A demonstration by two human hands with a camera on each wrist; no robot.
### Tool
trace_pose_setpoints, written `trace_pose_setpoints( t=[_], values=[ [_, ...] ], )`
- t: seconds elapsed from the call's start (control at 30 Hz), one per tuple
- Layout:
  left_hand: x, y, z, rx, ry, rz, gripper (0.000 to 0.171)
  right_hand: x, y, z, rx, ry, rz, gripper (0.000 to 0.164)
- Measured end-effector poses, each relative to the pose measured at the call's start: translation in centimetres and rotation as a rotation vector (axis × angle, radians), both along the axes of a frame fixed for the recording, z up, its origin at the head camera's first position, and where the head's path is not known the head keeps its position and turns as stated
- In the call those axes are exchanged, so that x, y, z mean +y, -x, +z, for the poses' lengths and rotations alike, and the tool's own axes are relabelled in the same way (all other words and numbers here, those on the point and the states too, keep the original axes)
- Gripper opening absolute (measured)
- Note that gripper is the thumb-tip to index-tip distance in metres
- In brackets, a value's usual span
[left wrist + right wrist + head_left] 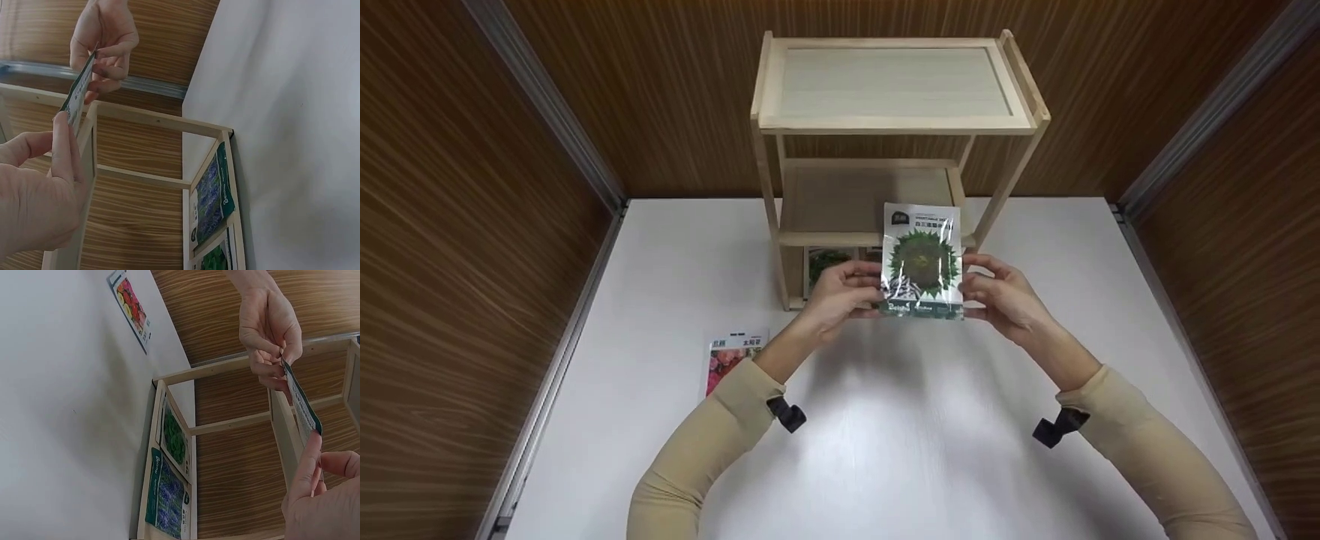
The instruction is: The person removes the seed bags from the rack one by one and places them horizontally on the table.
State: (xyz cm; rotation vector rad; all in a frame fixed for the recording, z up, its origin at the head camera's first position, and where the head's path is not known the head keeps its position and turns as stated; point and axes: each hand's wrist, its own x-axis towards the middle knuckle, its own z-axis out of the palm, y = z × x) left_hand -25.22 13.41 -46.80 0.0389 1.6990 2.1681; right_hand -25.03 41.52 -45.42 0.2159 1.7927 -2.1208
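Observation:
A white seed packet [922, 262] with a green-rimmed round plant picture and a dark green lower band is held up in front of the wooden rack. My left hand [836, 296] pinches its left edge between thumb and fingers. On the opposite edge, my right hand [1009, 300] pinches it likewise. Both wrist views show the packet [302, 405] nearly edge-on between the two hands. Inside the rack's bottom tier lie a packet with blue-purple flowers [169, 498] and a leafy green packet [174, 439], side by side.
The light wooden rack [885, 124] has a top tray, a middle shelf [862, 199] and a bottom tier. A packet with red and pink flowers [726, 364] lies on the white table [675, 255], partly behind the left forearm. Brown wood-grain walls [675, 97] surround the table.

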Motion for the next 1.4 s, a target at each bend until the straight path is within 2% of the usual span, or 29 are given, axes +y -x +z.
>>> trace_pose_setpoints(
  t=[0.33, 0.63, 0.83, 1.4],
  values=[
    [-1.3, -1.2, -0.4, -0.008, 0.03, -0.008, 0.046, -1.2, -1.1, -0.5, 0.007, 0.004, 0.012, 0.04],
    [-2.5, -2.2, -1.0, -0.007, 0.032, -0.025, 0.046, -2.1, -2.3, -1.2, 0.042, 0.008, 0.024, 0.037],
    [-3.1, -3.0, -1.4, -0.023, 0.023, -0.012, 0.046, -2.7, -3.0, -1.6, 0.051, 0.026, 0.03, 0.037],
    [-5.0, -4.6, -1.6, -0.009, 0.027, -0.039, 0.044, -4.4, -4.4, -2.9, 0.064, 0.041, 0.027, 0.037]
  ],
)
